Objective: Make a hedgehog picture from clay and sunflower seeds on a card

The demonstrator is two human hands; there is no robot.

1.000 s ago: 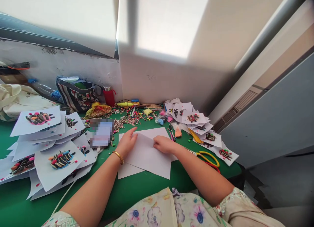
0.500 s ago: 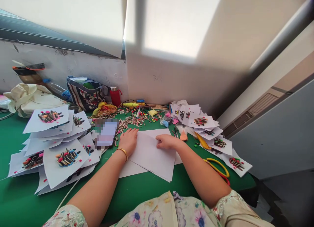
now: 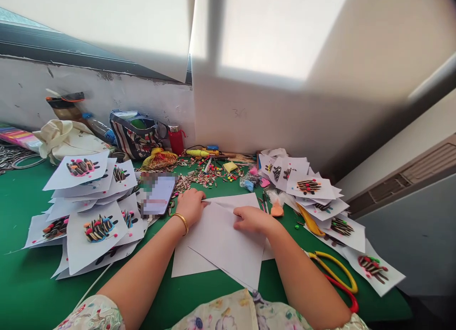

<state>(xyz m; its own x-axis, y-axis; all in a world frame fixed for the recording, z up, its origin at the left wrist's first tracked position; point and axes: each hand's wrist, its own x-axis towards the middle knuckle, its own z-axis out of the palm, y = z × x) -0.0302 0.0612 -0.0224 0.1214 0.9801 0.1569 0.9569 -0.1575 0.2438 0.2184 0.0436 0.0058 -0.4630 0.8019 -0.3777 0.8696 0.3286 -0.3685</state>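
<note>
Several white paper sheets [image 3: 228, 244] lie overlapping and askew on the green tabletop before me. My left hand [image 3: 190, 207], a gold bangle on its wrist, is at the upper left corner of the top sheets, fingers bent and closed on the paper edge. A narrow gap shows between sheets beside those fingertips. My right hand [image 3: 252, 220] rests on the right part of the top sheet, thumb and forefinger pinched together at the paper; its other fingers are curled under and partly hidden.
Stacked cards with sunflower-seed hedgehogs stand left [image 3: 96, 235] and right [image 3: 313, 190]. A phone [image 3: 158, 197] lies by my left hand. Yellow-and-red scissors [image 3: 337, 273] lie near my right forearm. Loose seeds [image 3: 203, 175], coloured clay [image 3: 277, 209], a red bottle [image 3: 175, 140] and bags are behind.
The view has shifted, so most things sit farther right. My left fingers have bent in at the paper's corner, where a gap between sheets now shows. My right hand stays on the top sheet.
</note>
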